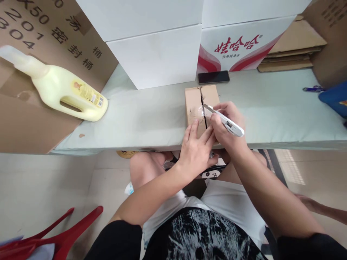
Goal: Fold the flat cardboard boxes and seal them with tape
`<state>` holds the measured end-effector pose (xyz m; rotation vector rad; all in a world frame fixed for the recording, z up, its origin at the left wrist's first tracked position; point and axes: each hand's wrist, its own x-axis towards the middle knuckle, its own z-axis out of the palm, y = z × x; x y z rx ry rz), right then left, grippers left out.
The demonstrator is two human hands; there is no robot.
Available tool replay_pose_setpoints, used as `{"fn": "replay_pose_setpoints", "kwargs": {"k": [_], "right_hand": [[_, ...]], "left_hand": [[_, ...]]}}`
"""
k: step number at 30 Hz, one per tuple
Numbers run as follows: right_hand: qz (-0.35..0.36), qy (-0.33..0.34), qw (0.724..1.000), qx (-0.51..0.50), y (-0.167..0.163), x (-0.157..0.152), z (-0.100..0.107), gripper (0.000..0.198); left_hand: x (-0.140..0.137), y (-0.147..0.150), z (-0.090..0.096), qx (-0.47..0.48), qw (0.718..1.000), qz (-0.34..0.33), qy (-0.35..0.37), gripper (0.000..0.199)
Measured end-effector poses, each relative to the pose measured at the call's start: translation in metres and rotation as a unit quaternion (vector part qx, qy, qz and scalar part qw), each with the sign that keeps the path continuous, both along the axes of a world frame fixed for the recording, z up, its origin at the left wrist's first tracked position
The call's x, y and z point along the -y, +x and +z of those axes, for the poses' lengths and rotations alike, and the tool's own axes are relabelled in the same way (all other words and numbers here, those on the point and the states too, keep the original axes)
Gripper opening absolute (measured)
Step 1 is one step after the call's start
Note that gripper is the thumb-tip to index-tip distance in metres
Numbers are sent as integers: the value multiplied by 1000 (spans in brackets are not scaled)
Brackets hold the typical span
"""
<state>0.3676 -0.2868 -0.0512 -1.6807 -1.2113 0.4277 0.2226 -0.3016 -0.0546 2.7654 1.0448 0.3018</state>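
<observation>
A small brown cardboard box [193,99] sits near the front edge of the cloth-covered table. A dark seam with clear tape runs down the middle of its top. My left hand [195,148] lies on the near part of the box, fingers stretched out over the top. My right hand [229,124] is closed around a white box cutter [226,121]. The cutter's blade tip is at the seam. Part of the box's near side is hidden behind my hands.
A black phone [213,77] lies behind the box, before white cartons [168,54]. At left, a yellow bottle [67,88] stands by a large carton [54,43]. Flattened cardboard [292,45], a blue-purple pen-like item [313,89] and a blue object [334,97] are at right.
</observation>
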Motion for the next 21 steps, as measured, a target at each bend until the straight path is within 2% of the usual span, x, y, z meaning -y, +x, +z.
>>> {"fn": "replay_pose_setpoints", "kwargs": {"k": [13, 21], "right_hand": [[-8, -37, 999, 33, -4, -3, 6, 22], [-2, -34, 999, 38, -5, -4, 4, 27]], "left_hand": [[0, 1, 0, -13, 1000, 1, 9, 77], [0, 0, -1, -5, 1000, 1, 18, 72]]}}
